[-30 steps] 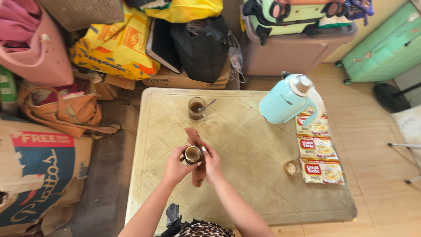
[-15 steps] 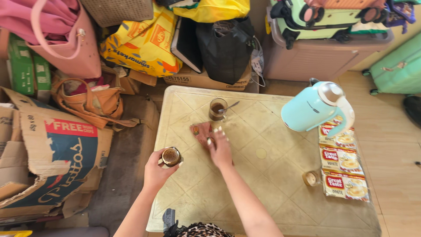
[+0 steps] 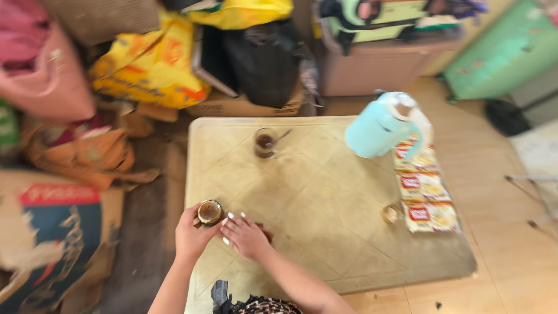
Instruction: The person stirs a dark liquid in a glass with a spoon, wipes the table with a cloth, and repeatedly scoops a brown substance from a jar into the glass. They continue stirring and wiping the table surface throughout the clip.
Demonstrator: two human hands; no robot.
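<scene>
Jar (image 3: 209, 213) at lower left of frame, gripped by left hand (image 3: 190, 235); right hand (image 3: 247, 237) flat on cloth (image 3: 266, 234). Should keep jar upright, w/ cloth pressed firmly.

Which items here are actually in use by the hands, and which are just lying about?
In use: small jar in the left hand; brown cloth under the right hand.

Lying about: glass mug with spoon, blue kettle, sachet packets, small lid.
</scene>
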